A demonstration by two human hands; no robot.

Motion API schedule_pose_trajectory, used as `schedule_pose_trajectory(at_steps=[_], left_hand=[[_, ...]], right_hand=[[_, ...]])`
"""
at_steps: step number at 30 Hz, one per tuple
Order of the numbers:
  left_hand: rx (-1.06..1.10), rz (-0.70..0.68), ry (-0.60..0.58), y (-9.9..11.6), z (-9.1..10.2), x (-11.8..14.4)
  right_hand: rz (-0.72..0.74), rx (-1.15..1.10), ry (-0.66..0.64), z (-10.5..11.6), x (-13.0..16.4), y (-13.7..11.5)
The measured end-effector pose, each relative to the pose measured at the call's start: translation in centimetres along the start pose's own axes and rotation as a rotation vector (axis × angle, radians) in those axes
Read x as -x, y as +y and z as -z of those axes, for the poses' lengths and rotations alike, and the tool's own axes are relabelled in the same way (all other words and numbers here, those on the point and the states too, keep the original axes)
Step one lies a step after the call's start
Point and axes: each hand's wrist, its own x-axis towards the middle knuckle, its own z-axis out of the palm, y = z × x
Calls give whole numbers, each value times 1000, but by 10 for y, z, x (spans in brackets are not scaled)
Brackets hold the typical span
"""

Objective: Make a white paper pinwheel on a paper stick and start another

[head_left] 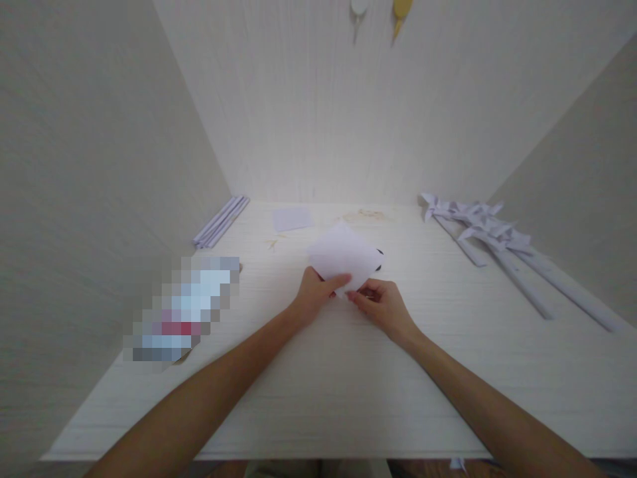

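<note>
While both hands work mid-desk in the head view, the left hand [312,292] pinches the near edge of the pale lilac square paper sheet [343,259], thumb on top, fingers curled shut on it. Right hand [383,305], at 3 o'clock of it, nips the same edge, fingers half closed. Judgement: keep edges aligned, press the crease flat on the white wood-grain desk [318,398]. Finished lilac paper pinwheel sticks [492,245] lie at 2 o'clock; rolled lilac paper tubes [221,221] at 10.

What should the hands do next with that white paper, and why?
Probably roll the near corner inward. Both hands, left hand and right hand, pinch the paper sheet at its near edge, and finished rolled paper sticks lie to the right.
</note>
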Motion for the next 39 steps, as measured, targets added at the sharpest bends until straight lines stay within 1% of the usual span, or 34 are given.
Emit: schedule_pose_trajectory(at_steps=[5, 10, 14, 17, 20, 22, 25, 27, 32, 39], left_hand=[[23, 12, 11, -1, 0, -1], [38, 21, 12, -1, 0, -1], [95, 7, 8, -3, 0, -3], [81, -2, 13, -4, 1, -4], [54, -15, 0, -2, 0, -2], [19, -12, -3, 0, 0, 0], [-47, 10, 5, 3, -1, 1], [-74, 19, 8, 4, -1, 2], [-96, -7, -29, 4, 0, 3], [-92, 8, -33, 3, 0, 1]], right_hand=[[6, 13, -32, 0, -2, 5], [11, -1, -50, 1, -2, 4], [-4, -48, -54, 2, -1, 0], [-18, -116, -25, 3, 0, -1], [-17, -198, -49, 4, -1, -1], [-23, -166, -49, 3, -1, 0], [-25, 6, -8, 1, -2, 1], [-25, 81, 0, 0, -2, 1], [-16, 69, -33, 0, -1, 0], [-8, 77, -41, 1, -2, -2]])
